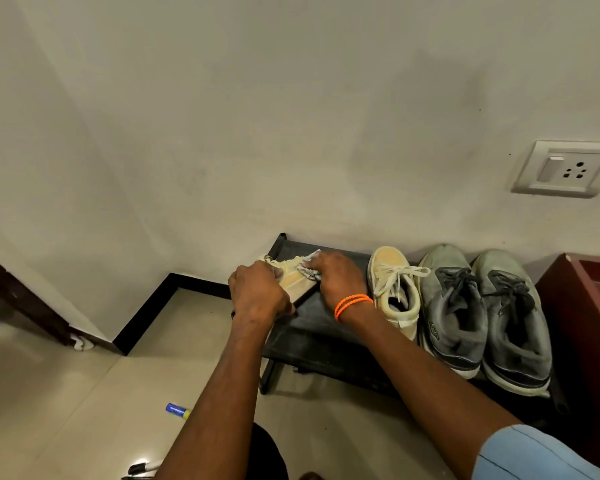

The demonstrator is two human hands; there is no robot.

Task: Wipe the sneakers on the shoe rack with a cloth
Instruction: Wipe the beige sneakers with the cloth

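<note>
left hand (258, 292) grips yellow sneaker (293, 277), right hand (336, 278) just beside it presses bunched cloth (310, 263) onto its upper

Looks like we're in someone's home entryway corner: low black shoe rack (312, 317) with worn sneakers (454, 306), tiled floor (66, 393), wall socket (561, 169) on plain plaster

Dim, warm indoor light, wide-angle view.
Soft shadows mottle the wall (291, 116); a small glare spot shines on the floor tiles (142, 463); straight edges bow toward the frame's borders.
</note>
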